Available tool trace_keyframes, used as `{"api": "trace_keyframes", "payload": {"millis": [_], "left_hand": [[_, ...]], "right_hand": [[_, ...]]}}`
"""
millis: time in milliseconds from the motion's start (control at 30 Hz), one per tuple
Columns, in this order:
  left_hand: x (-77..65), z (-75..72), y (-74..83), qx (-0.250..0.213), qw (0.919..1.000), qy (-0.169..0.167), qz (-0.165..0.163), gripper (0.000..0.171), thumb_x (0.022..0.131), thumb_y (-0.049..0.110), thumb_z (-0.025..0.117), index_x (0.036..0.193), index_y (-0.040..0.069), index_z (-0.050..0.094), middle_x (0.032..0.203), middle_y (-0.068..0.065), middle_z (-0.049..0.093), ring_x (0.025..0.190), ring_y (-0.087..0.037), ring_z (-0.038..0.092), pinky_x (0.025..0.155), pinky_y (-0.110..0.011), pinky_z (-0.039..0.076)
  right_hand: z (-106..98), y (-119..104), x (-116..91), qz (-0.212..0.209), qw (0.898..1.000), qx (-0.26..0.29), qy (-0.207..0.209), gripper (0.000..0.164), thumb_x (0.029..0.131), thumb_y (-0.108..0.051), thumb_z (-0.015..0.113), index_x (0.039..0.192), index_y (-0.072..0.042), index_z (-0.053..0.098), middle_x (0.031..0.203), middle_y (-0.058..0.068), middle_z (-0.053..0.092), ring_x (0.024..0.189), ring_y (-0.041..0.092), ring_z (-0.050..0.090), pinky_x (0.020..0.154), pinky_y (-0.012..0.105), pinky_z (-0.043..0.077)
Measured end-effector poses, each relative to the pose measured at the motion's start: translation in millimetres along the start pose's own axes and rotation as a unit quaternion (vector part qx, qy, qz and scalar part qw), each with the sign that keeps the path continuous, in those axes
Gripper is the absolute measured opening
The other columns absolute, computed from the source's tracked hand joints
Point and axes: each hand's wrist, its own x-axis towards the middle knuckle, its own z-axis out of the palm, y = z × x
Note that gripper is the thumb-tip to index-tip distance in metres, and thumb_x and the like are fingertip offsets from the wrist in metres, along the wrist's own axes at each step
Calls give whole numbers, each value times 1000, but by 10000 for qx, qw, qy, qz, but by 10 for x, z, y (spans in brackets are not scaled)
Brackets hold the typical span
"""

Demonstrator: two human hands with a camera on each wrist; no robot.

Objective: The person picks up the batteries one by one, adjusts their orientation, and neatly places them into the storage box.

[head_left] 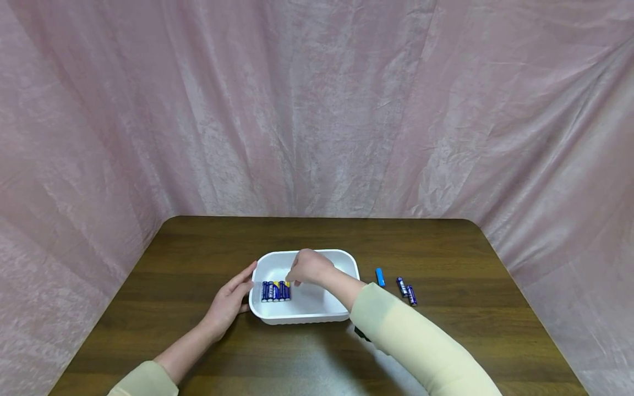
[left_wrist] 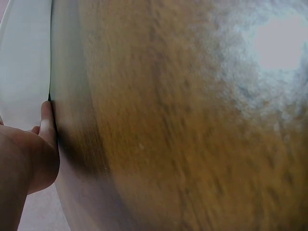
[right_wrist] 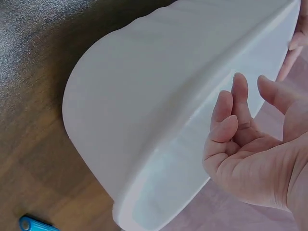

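Observation:
A white plastic tray [head_left: 317,318] stands on the table, seen side-on in the right wrist view. Several blue AA-size batteries [head_left: 275,292], some with yellow parts, lie side by side in its left part. My left hand [head_left: 227,305] rests against the tray's left side, fingers extended along the wall; in the left wrist view part of the hand [left_wrist: 41,156] touches the tray. Over the tray, just right of the battery row, is my right hand [head_left: 311,267]. The right wrist view shows its fingers [right_wrist: 240,91] loosely bent, thumb apart, nothing between them.
To the tray's right lie a light blue battery [head_left: 380,277] and two dark blue batteries, one [head_left: 402,286] touching or close to the other [head_left: 411,296]. A small black object [head_left: 361,334] shows partly below the right sleeve. Pink curtains [head_left: 317,110] hang behind the wooden table [head_left: 208,236].

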Motion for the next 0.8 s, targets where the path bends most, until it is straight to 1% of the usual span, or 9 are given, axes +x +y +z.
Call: {"api": "trace_keyframes", "payload": {"millis": [100, 200, 367, 433, 500, 600, 800], "left_hand": [[-9, 5, -1, -17, 10000, 1, -6, 50, 108, 19, 51, 158, 23, 43, 165, -9, 30, 135, -34, 45, 90, -42, 57], [-16, 10, -1, -11, 10000, 0, 9, 51, 108, 19, 51, 158, 23, 43, 165, -10, 30, 136, -35, 45, 90, -42, 57], [-20, 14, 0, 16, 10000, -13, 40, 50, 108, 19, 50, 158, 23, 43, 165, -9, 31, 137, -35, 44, 90, -41, 57], [-19, 15, 1, 22, 10000, -1, 42, 50, 108, 19, 50, 158, 23, 43, 165, -8, 31, 137, -34, 44, 90, -41, 57], [-20, 15, 3, 18, 10000, 5, 49, 50, 108, 20, 50, 158, 23, 43, 165, -7, 30, 137, -34, 44, 90, -41, 57], [-19, 15, 9, 14, 10000, 1, 47, 50, 108, 20, 51, 158, 23, 42, 166, -7, 29, 137, -34, 44, 90, -41, 57], [-19, 19, 14, 24, 10000, 15, 23, 50, 108, 20, 51, 158, 23, 43, 166, -6, 29, 137, -34, 44, 90, -41, 58]], "right_hand": [[-26, -10, -32, -78, 9999, 94, -5, 13, 87, -28, 78, 83, -16, 74, 74, -1, 75, 71, 11, 60, 65, 31, 47], [-38, -21, -76, -187, 9998, 56, 49, 17, 87, -29, 78, 94, -14, 73, 77, -1, 75, 74, 12, 62, 67, 32, 48], [-37, -5, -153, -512, 9961, -566, 440, 28, 88, -33, 75, 111, -16, 74, 103, -4, 75, 86, 14, 64, 71, 34, 50], [-40, 17, -179, -630, 9932, -773, 597, 30, 89, -34, 74, 114, -18, 73, 107, -5, 73, 88, 13, 64, 71, 34, 51], [-49, 47, -204, -701, 9918, -819, 681, 30, 90, -33, 73, 116, -18, 73, 102, -5, 72, 86, 12, 64, 71, 34, 50], [-83, 91, -237, -754, 9915, -746, 752, 29, 91, -32, 72, 116, -18, 72, 92, -6, 69, 81, 11, 62, 68, 34, 50], [-179, 177, -290, -775, 9908, -729, 839, 29, 92, -33, 72, 117, -18, 70, 92, -7, 67, 79, 10, 61, 68, 34, 49]]}}
